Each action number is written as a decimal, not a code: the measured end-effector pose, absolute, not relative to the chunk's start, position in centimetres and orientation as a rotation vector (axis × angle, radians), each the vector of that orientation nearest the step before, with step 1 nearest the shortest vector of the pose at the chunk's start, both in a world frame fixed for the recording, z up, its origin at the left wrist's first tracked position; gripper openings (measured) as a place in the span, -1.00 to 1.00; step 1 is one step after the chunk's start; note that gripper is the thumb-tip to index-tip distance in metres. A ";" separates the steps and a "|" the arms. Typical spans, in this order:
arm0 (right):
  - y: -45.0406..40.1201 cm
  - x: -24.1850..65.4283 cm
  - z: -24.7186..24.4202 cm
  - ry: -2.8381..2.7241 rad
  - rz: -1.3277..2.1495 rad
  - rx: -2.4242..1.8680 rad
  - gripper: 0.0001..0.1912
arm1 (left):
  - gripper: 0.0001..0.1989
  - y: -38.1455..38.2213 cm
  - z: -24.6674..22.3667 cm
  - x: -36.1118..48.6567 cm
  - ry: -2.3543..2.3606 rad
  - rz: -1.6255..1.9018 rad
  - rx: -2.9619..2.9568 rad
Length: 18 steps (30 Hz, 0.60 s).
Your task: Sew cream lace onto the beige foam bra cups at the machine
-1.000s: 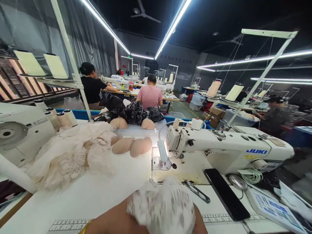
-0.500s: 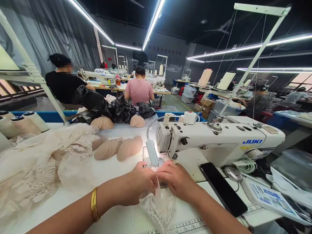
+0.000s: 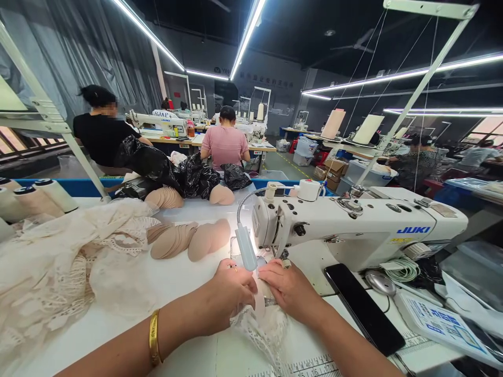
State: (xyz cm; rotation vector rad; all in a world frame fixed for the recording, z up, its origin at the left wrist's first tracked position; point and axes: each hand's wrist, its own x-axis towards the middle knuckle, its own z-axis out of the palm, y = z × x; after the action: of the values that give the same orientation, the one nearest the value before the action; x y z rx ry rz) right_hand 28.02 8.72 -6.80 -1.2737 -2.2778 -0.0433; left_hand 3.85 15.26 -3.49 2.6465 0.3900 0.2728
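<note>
Fingertips of left hand (curled) hide their grip on the lace piece; needle area behind lamp and right hand unseen; thread stand cut off at top edge.

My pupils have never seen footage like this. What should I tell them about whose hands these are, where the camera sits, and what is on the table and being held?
There is no robot here: these are a person's bare hands. Every picture comes from one camera worn on that person's head, looking forward and down.

The left hand and right hand meet at a piece of lacy fabric, just in front of a small lamp and a white sewing machine. The left fingers grip it; the right fingertips touch it, though their grip is unclear.

On the white table lie beige oval pieces, a heap of cream lace and a black phone. Other people sit farther back.
</note>
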 end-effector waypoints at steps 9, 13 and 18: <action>8.5 28.2 -6.8 -2.265 -0.038 -1.335 -0.55 | -0.54 15.3 -5.0 4.2 0.392 0.376 2.654; 8.5 28.3 -6.9 -2.269 -0.026 -1.334 -0.53 | -0.54 15.2 -5.4 4.2 0.385 0.412 2.643; 8.5 28.5 -7.2 -2.272 -0.030 -1.346 -0.53 | -0.55 15.4 -4.6 4.0 0.353 0.404 2.647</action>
State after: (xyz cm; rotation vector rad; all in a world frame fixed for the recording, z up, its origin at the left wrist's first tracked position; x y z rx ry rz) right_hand 28.45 8.52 -7.19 -1.3461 -2.2717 -0.0299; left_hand 3.99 15.37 -4.59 2.6473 0.3532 0.4043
